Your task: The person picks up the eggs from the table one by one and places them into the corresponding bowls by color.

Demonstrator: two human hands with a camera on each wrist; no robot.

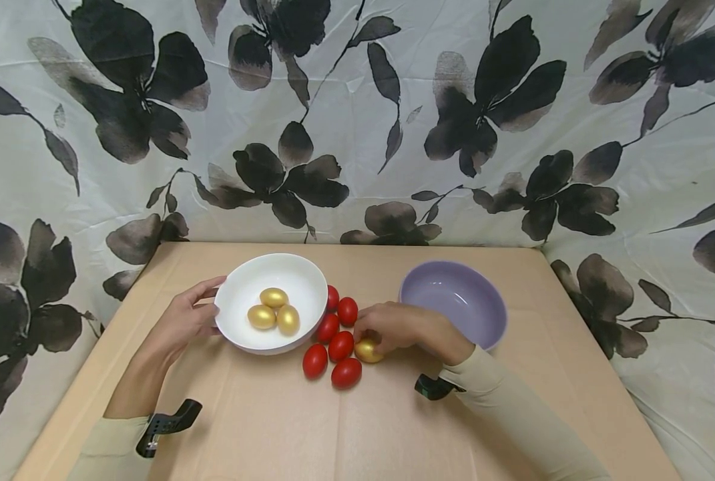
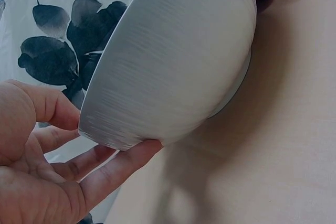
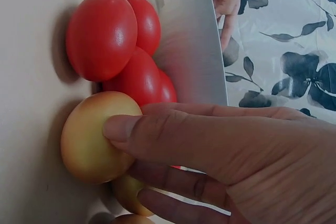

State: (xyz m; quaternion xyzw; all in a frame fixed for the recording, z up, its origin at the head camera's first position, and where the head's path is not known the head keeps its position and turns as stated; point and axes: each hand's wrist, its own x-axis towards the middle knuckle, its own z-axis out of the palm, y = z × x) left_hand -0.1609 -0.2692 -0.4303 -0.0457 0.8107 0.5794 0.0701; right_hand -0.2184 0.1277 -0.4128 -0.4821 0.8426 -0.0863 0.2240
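A white bowl [image 1: 237, 294] stands at the left of the middle with 3 golden eggs [image 1: 274, 298] inside. My left hand [image 1: 185, 321] holds its left side, fingers and thumb against the rim and outer wall [image 2: 173, 61]. My right hand [image 1: 393, 325] pinches a golden egg [image 1: 368, 351] on the table, its thumb on the near side in the right wrist view. More golden eggs [image 3: 128, 195] lie beneath its fingers there, mostly hidden in the head view. Several red eggs [image 1: 341, 347] lie between the bowl and the right hand.
A purple bowl [image 1: 453, 294] stands behind the right forearm, nothing visible in it. The wooden table [image 1: 273, 427] ends at the back against a white cloth [image 1: 381, 133] with dark printed flowers. Each wrist wears a black strap [image 1: 167, 424].
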